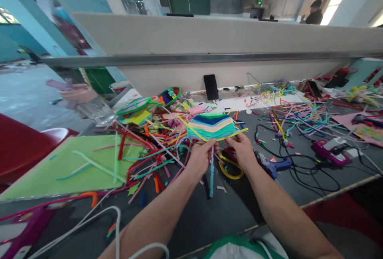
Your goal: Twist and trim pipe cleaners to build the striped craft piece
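Holding, both hands: one striped panel [211, 126] of fuzzy strips in greens, blues and cream, at the fingertips. Left hand [202, 154]: thumb and fingers nearly closed at the panel's lower edge, where a lavender-and-teal twisted stem [212, 180] hangs down. Right hand [241, 149]: fingers curled, thumb and forefinger pinching the yellow strip [241, 131] along the same edge. Just below the right hand: yellow-handled scissors [231, 177]. Right of its wrist: a blue glue gun [277, 166]; farther out, a magenta-and-white device [329, 153]. Beyond the left hand: a heap of coloured strips [163, 131]. Well left of it: a pale green sheet [56, 159] and a clear bottle [97, 110]. Ahead of both hands: a black-faced phone [211, 87], upright. Far beyond — a lit green sign [259, 1], marking too small to read — and a person [315, 14] in dark clothing.
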Demonstrator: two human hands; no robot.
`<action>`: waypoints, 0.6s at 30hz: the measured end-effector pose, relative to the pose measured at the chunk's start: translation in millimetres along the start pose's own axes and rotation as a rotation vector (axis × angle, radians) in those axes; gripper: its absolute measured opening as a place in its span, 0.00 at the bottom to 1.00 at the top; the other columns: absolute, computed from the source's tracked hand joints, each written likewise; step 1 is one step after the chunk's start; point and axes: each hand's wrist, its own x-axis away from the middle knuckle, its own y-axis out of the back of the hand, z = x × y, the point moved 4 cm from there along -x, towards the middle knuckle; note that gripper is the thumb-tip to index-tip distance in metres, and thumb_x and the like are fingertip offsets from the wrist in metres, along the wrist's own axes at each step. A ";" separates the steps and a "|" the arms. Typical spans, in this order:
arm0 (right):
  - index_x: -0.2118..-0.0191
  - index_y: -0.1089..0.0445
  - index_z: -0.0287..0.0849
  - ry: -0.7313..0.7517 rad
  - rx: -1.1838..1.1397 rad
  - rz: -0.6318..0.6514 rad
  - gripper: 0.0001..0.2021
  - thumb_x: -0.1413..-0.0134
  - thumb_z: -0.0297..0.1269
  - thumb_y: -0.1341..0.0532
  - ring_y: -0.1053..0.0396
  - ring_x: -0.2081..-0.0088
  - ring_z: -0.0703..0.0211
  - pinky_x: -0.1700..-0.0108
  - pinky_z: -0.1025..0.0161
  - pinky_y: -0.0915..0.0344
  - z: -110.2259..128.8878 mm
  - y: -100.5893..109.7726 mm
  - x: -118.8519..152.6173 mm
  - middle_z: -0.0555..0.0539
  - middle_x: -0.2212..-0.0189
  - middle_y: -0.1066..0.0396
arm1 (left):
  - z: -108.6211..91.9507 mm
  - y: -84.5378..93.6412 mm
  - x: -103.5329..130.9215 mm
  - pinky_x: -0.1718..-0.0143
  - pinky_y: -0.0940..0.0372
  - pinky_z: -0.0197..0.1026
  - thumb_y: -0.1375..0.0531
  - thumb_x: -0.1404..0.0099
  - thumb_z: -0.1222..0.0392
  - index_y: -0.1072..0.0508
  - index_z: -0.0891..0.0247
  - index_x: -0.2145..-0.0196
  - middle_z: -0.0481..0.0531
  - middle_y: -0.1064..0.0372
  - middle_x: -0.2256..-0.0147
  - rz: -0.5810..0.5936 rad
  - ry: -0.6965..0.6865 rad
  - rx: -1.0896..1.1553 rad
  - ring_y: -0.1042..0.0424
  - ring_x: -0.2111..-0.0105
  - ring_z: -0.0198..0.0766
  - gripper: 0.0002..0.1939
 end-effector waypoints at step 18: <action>0.71 0.27 0.42 0.046 -0.215 -0.042 0.06 0.60 0.35 0.32 0.34 0.75 0.64 0.67 0.64 0.37 -0.5 -2.9 2.7 0.52 0.76 0.28 | -2.2 -1.5 1.9 0.78 0.33 0.35 0.31 0.53 0.55 0.23 0.72 0.69 0.52 0.28 0.79 0.149 0.092 -0.095 0.31 0.82 0.33 0.17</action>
